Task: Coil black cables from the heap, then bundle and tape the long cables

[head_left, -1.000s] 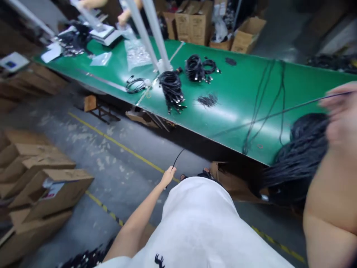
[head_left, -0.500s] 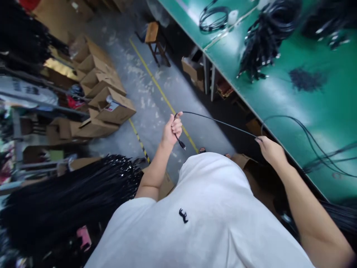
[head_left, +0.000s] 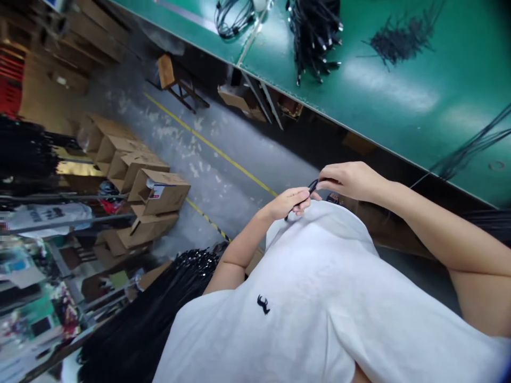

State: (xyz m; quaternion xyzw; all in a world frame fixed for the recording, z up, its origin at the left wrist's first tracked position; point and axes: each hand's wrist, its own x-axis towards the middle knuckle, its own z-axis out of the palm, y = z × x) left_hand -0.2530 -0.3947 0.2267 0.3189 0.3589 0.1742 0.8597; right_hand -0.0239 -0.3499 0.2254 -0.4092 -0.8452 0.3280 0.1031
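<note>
My left hand [head_left: 293,202] is closed round a thin black cable [head_left: 313,187] in front of my shirt. One short end of it sticks out below the fingers. My right hand [head_left: 351,178] has come up against the left one, its fingertips pinching the same cable where it leaves the left fist. Most of the cable's length is hidden by the hands. Over the table edge, beyond my right forearm, dark cable strands [head_left: 471,146] lie across the green table [head_left: 383,101].
On the table are a bundle of black cables with metal ends [head_left: 317,40], a heap of short black pieces [head_left: 403,40] and a coiled cable [head_left: 233,16]. Cardboard boxes [head_left: 167,197] and a wooden stool [head_left: 166,72] stand on the floor. Black cables [head_left: 159,319] hang at my left.
My hands were wide apart with the cable stretched between them; now they meet in front of my body. The view has turned, and the table sits higher in it.
</note>
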